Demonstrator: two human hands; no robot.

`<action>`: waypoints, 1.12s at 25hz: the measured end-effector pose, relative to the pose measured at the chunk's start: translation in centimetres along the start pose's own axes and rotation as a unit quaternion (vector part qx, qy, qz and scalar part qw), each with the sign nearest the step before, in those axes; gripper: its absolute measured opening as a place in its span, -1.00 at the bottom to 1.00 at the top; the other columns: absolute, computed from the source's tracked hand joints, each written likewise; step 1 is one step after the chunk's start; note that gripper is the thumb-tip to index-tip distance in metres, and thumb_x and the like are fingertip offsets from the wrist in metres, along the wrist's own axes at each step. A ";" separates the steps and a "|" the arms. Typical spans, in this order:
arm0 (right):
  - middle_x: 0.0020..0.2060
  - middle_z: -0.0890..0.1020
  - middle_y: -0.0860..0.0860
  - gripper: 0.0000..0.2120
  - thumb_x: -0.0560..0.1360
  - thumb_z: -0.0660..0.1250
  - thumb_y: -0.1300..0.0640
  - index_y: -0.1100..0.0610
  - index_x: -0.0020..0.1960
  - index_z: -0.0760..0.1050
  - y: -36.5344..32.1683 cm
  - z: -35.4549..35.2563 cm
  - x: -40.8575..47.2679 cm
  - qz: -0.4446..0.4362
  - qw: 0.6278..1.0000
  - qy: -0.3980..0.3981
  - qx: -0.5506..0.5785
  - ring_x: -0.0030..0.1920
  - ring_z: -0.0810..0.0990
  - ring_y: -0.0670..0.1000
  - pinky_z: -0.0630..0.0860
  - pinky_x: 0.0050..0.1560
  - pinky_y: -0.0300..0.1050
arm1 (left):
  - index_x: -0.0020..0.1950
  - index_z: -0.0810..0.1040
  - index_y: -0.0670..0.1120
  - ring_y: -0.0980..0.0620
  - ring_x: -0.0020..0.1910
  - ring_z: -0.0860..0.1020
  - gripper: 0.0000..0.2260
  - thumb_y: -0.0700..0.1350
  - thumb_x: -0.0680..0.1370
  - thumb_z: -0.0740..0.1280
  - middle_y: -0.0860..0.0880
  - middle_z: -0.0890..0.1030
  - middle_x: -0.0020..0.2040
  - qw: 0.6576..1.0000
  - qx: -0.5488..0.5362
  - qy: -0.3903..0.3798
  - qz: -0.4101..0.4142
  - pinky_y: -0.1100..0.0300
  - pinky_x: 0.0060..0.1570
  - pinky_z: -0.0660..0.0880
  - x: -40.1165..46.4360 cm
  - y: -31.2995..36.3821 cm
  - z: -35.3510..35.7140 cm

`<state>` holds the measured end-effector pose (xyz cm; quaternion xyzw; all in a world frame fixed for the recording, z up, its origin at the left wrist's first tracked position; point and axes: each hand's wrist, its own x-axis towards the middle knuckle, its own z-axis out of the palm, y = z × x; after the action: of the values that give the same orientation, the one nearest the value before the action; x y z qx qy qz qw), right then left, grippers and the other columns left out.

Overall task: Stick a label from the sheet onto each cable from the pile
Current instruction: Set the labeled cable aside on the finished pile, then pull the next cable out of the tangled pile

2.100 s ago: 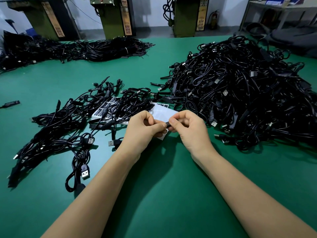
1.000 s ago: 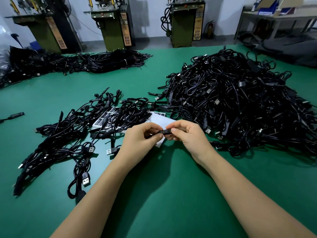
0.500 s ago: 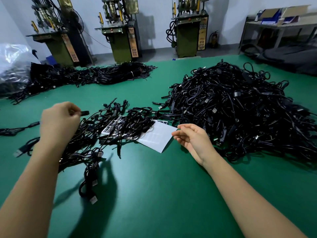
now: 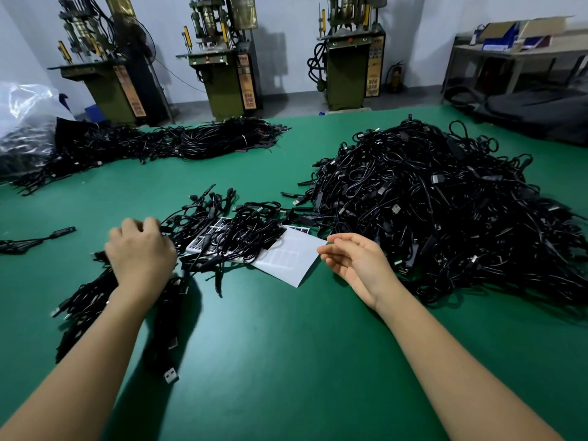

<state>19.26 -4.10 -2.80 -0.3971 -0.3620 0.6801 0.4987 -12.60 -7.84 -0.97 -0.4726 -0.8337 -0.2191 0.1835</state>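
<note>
Just right of the label sheet (image 4: 288, 257) (partly under cables (image 4: 241, 230)), right-hand fingers (image 4: 342, 241).

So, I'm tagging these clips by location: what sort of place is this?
Most likely a cable factory's assembly floor: a huge pile of black cables on a green worktable, and three upright machines standing behind it.

Left hand (image 4: 140, 253) carried cable (image 4: 165, 316) to left bunch; right hand (image 4: 356, 265) released, open.

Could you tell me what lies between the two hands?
In the head view, the label sheet and loose black cables lie between them.
</note>
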 end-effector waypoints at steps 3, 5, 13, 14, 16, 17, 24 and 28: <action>-0.28 0.69 0.17 -0.86 0.60 0.17 0.35 0.29 0.00 0.52 -0.1 -0.2 0.2 0.010 1.000 -0.002 0.014 -0.28 0.65 0.00 0.59 -0.25 -0.22 | 0.09 0.58 -0.15 -0.20 0.05 0.44 -0.81 -0.12 0.54 0.27 -0.19 0.59 0.03 0.997 -0.046 -0.001 0.059 -0.01 0.00 0.32 -0.9 4.0 0.0; -0.27 0.69 0.17 -0.85 0.60 0.17 0.34 0.30 0.00 0.52 -0.1 -0.3 0.4 0.016 1.000 -0.006 0.025 -0.27 0.65 0.01 0.59 -0.26 -0.22 | 0.09 0.56 -0.08 -0.15 0.10 0.44 -0.80 -0.07 0.53 0.25 -0.08 0.61 0.06 0.995 -0.027 -0.050 0.085 -0.01 0.05 0.31 -2.4 6.7 0.4; -0.23 0.69 0.20 -0.83 0.60 0.15 0.35 0.32 0.01 0.52 0.0 -0.7 0.9 0.024 0.999 -0.011 0.036 -0.27 0.65 0.02 0.58 -0.27 -0.20 | -0.07 0.58 -0.16 -0.20 -0.02 0.49 -0.89 -0.29 0.42 0.39 -0.15 0.60 -0.14 0.993 0.020 -0.025 0.117 -0.01 -0.06 0.26 -6.1 8.1 2.1; -0.23 0.69 0.20 -0.83 0.61 0.15 0.35 0.31 0.00 0.53 0.0 -0.8 0.9 0.024 0.999 -0.011 0.036 -0.27 0.65 0.02 0.58 -0.27 -0.20 | -0.07 0.60 -0.15 -0.20 -0.03 0.49 -0.88 -0.30 0.42 0.40 -0.14 0.61 -0.15 0.992 0.017 -0.014 0.125 0.00 -0.07 0.25 -6.1 8.1 1.9; -0.23 0.69 0.20 -0.83 0.61 0.15 0.34 0.31 0.01 0.53 0.1 -0.7 0.9 0.023 0.999 -0.010 0.035 -0.26 0.66 0.01 0.59 -0.27 -0.21 | -0.09 0.62 -0.14 -0.20 -0.07 0.51 -0.87 -0.31 0.41 0.42 -0.12 0.61 -0.19 0.989 -0.010 0.000 0.150 -0.01 -0.08 0.28 -6.4 8.8 1.4; -0.23 0.69 0.19 -0.83 0.61 0.16 0.34 0.31 0.01 0.53 0.1 -0.7 0.9 0.022 0.999 -0.010 0.035 -0.26 0.66 0.01 0.59 -0.26 -0.21 | -0.08 0.63 -0.13 -0.20 -0.08 0.52 -0.89 -0.28 0.43 0.42 -0.11 0.62 -0.19 0.986 -0.045 -0.003 0.160 -0.02 -0.07 0.30 -6.7 9.1 1.2; -0.24 0.69 0.18 -0.86 0.60 0.18 0.33 0.31 0.02 0.52 0.3 -0.7 0.9 0.013 1.000 -0.015 0.024 -0.26 0.65 -0.01 0.58 -0.26 -0.22 | -0.11 0.61 -0.05 0.08 -0.26 0.56 -0.90 -0.25 0.51 0.39 -0.02 0.62 -0.25 0.851 -0.490 -0.188 0.029 0.17 -0.17 0.49 -6.7 10.0 -0.2; -0.26 0.68 0.16 -0.88 0.59 0.21 0.32 0.28 0.00 0.52 0.4 -0.6 0.9 0.004 1.000 -0.020 0.018 -0.27 0.64 -0.01 0.57 -0.27 -0.23 | -0.13 0.66 -0.04 0.13 -0.24 0.58 -0.81 -0.33 0.49 0.38 -0.03 0.63 -0.25 0.750 -0.602 -0.270 -0.054 0.32 -0.15 0.50 -6.7 10.3 -0.8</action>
<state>19.49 -3.30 -3.56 -0.3754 -0.3578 0.6966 0.4958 -0.32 -8.31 -1.82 -0.4783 -0.5682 -0.5488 -0.3837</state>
